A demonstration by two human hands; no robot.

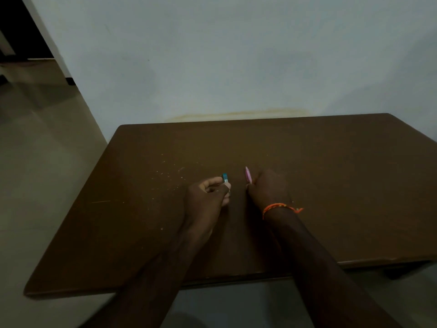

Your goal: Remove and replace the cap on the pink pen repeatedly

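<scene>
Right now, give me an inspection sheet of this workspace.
Surface: brown table, pale specks left of centre.
Job's things: pink pen in right hand; teal cap in left hand; the two apart, cap off.
Clutter: nothing seen.
Grippers: both hands closed on their items; orange thread band on right wrist.
Cables: nothing seen.
Surroundings: pale wall behind, tiled floor left.

Bare room: brown table [331, 185], plain wall [236, 55]
</scene>
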